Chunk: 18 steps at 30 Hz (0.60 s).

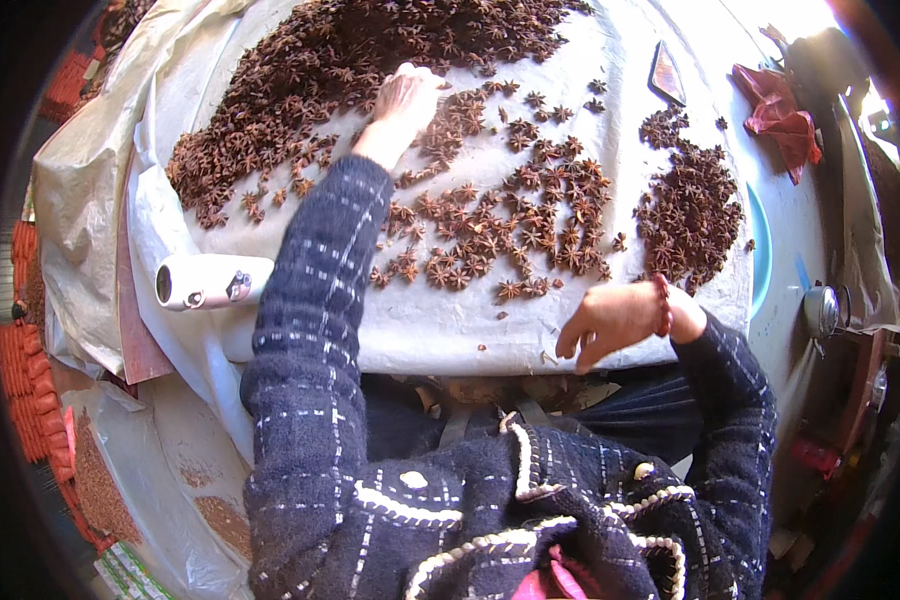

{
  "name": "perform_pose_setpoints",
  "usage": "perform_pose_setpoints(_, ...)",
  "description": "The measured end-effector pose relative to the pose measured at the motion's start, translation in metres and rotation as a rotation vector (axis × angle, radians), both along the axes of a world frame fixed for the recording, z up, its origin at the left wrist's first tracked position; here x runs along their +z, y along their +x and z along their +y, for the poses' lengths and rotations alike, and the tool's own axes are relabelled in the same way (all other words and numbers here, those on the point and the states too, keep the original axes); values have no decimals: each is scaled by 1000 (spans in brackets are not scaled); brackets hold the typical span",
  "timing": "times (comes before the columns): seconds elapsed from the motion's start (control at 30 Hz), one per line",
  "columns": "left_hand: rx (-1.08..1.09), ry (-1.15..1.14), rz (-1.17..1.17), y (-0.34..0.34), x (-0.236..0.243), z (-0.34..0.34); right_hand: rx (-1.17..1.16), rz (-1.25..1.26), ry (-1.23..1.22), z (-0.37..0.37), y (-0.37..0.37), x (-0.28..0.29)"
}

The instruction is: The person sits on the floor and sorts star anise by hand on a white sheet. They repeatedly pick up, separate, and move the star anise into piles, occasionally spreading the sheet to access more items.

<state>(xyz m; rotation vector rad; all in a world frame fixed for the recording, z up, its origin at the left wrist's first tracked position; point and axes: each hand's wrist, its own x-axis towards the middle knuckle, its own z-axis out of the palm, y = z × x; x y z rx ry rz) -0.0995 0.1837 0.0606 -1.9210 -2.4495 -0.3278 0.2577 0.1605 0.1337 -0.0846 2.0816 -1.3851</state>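
Observation:
Star anise (320, 80) lies in a large dark heap across the far left and middle of the white sheet (420, 335). A looser spread of star anise (545, 215) covers the middle, and a separate smaller pile (690, 215) lies to the right. My left hand (407, 102) reaches to the near edge of the big heap, its fingers curled down; whatever is under them is hidden. Above the sheet's near edge hangs my right hand (618, 320), fingers loosely bent and apart with nothing visible in them. A red beaded bracelet (662, 305) circles that wrist.
A white bottle (210, 282) lies beside my left forearm. A phone-like dark slab (668, 75) rests at the far right, near a crumpled red bag (778, 118). A turquoise rim (760, 250) and a round metal tin (821, 310) are right of the sheet.

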Motion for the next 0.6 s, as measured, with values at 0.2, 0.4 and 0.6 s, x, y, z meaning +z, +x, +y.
perform_pose_setpoints(0.2, -224, -61, 154, -18, -34, 24, -154, 10, -23, 7, 6, 5)
perform_pose_setpoints(0.4, 20, 88, -240, -4, -28, -20, -270, 212, 77, 35, -19, -12)
perform_pose_setpoints(0.6, 99, 251, -395, 22, 0, -74, -681, 377, 451, 87, -122, -62)
